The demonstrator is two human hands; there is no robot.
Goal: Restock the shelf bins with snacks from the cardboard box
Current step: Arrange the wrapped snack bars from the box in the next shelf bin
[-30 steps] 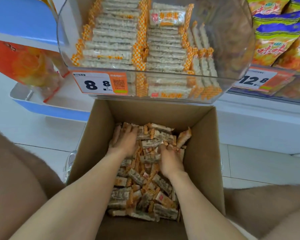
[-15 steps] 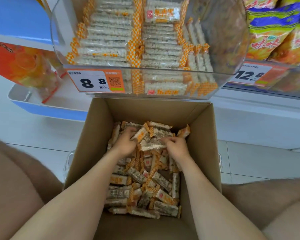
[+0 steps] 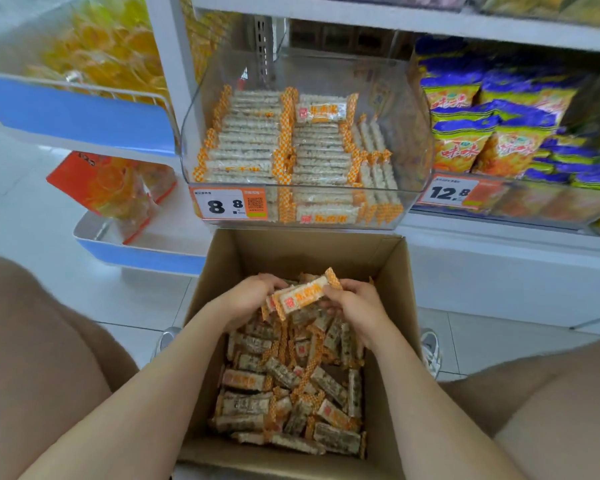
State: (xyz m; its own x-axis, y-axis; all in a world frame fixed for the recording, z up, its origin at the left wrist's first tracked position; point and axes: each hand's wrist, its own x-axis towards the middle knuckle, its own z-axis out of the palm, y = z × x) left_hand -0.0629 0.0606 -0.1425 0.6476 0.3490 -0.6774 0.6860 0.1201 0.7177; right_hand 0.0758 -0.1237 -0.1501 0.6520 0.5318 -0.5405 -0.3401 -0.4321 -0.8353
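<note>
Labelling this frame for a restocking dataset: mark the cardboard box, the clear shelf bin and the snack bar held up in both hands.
cardboard box [image 3: 305, 252]: head view, bare inner back wall.
clear shelf bin [image 3: 407, 140]: head view, transparent right side wall.
snack bar [image 3: 302, 296]: head view, middle of its printed wrapper.

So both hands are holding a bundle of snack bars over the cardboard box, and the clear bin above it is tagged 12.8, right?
Not quite. In the head view the clear bin carries a price tag reading 8.8; the 12.8 tag sits under the blue-and-yellow bags to its right. The rest holds: left hand and right hand grip snack bars over the cardboard box.
</note>
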